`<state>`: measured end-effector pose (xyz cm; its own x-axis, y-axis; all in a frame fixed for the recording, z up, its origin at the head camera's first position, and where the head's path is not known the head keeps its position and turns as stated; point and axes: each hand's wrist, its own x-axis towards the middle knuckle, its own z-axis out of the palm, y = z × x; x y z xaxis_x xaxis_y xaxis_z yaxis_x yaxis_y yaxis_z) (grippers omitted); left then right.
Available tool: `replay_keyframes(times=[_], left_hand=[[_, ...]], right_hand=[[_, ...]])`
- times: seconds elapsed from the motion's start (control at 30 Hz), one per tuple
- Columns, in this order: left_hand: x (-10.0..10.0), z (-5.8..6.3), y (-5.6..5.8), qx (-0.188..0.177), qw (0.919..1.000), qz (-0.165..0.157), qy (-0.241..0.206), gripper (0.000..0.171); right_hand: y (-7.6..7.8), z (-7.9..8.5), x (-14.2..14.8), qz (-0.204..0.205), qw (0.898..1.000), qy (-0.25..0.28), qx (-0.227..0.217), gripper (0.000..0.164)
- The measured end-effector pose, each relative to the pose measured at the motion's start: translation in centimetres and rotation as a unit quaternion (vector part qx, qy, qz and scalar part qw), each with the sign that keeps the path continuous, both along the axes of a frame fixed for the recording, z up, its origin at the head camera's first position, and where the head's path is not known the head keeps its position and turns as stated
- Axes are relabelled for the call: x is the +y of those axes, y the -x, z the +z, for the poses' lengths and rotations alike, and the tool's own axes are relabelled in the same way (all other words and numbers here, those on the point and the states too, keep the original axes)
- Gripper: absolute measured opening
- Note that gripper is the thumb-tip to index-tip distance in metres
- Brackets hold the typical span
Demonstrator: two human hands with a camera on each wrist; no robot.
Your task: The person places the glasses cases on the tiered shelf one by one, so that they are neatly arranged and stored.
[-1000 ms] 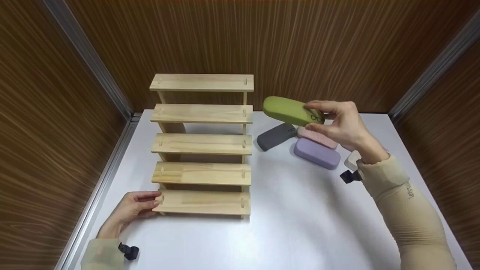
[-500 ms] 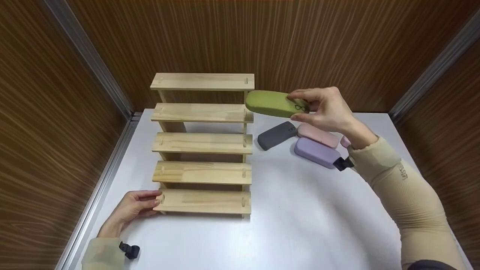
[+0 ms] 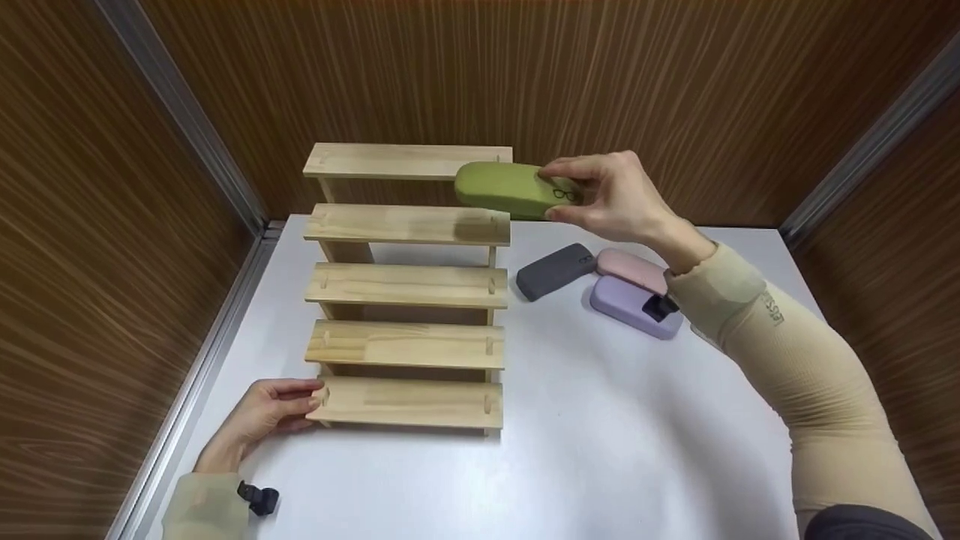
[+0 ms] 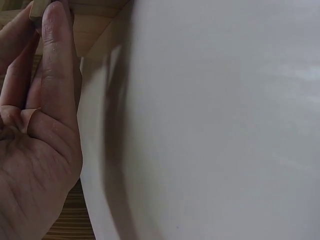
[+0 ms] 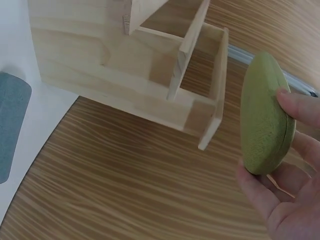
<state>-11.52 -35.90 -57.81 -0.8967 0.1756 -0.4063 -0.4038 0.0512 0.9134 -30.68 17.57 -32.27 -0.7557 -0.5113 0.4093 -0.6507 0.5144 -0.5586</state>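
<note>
Just left of the right grip (image 3: 619, 196), which pinches its glasses-marked end, the green case (image 3: 499, 186) points toward the wooden rack (image 3: 409, 282), whose bottom shelf (image 3: 405, 403) the left grip (image 3: 262, 411) pinches, and looks light and stiff, best held across its narrow width.

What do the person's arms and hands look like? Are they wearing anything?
The left hand and right hand wear no gloves. The left sleeve and right sleeve are cream; the right shows dark lettering, too small to read. Each wrist has a small black gadget. Dark cloth shows on the right upper arm.
</note>
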Motion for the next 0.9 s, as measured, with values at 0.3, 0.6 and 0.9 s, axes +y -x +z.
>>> replay_keyframes(times=[0.3, 0.6, 0.9], left_hand=[[0.1, 0.0, -0.2, 0.003, 1.0, 0.002, -0.005, 0.029], [0.4, 0.2, -0.4, 0.001, 0.9999, 0.0, -0.013, 0.028], [0.8, 0.1, -0.7, 0.007, 1.0, 0.001, -0.005, 0.03]], right_hand=[[1.1, 1.2, -3.3, -0.002, 1.0, -0.015, 0.009, 0.046], [2.7, 2.0, -7.3, 0.009, 0.999, -0.035, -0.009, 0.047], [4.4, 3.1, -11.3, 0.012, 0.999, -0.046, -0.027, 0.05]])
